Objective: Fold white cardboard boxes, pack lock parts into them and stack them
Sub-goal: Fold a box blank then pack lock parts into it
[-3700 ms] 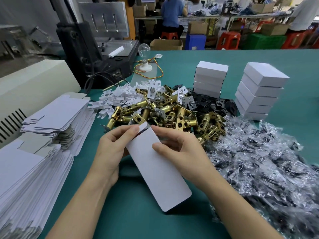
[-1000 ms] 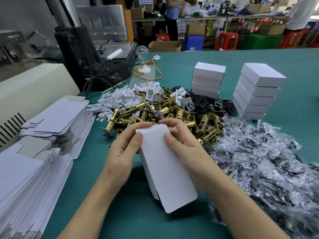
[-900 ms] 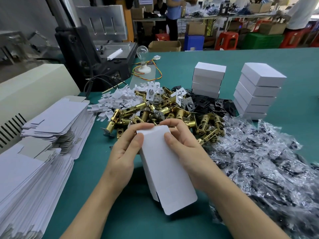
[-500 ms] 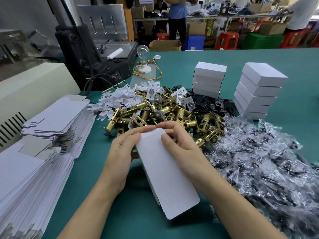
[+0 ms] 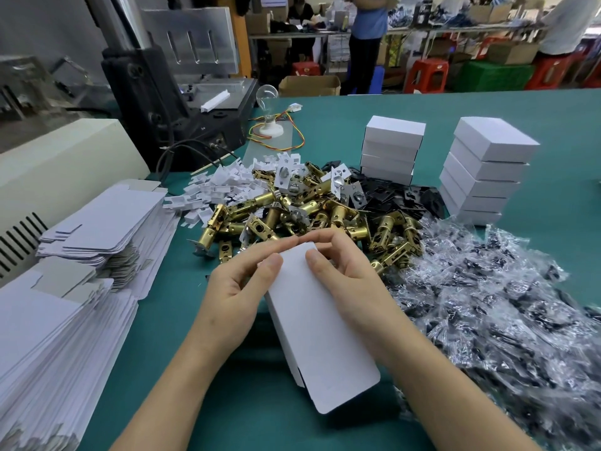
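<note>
A white cardboard box [image 5: 318, 327] is held over the green table, long side towards me, its near flap sticking out loose. My left hand [image 5: 237, 288] grips the far left edge, thumb on top and fingers curled over the far end. My right hand [image 5: 344, 275] holds the far right edge the same way. Just beyond lies a heap of brass lock latches [image 5: 312, 216]. Two stacks of finished white boxes [image 5: 392, 148] [image 5: 484, 170] stand at the back.
Flat box blanks [image 5: 58, 304] are piled at the left. Small white card inserts [image 5: 224, 183], black plates [image 5: 396, 196] and a mass of clear plastic bags with screws [image 5: 504, 307] spread to the right. A black machine [image 5: 169, 102] and a bulb [image 5: 268, 96] stand behind.
The flat blank has been opened into a box shape. Both hands shifted to its far end and closed the far flap; the box dropped slightly lower and flatter.
</note>
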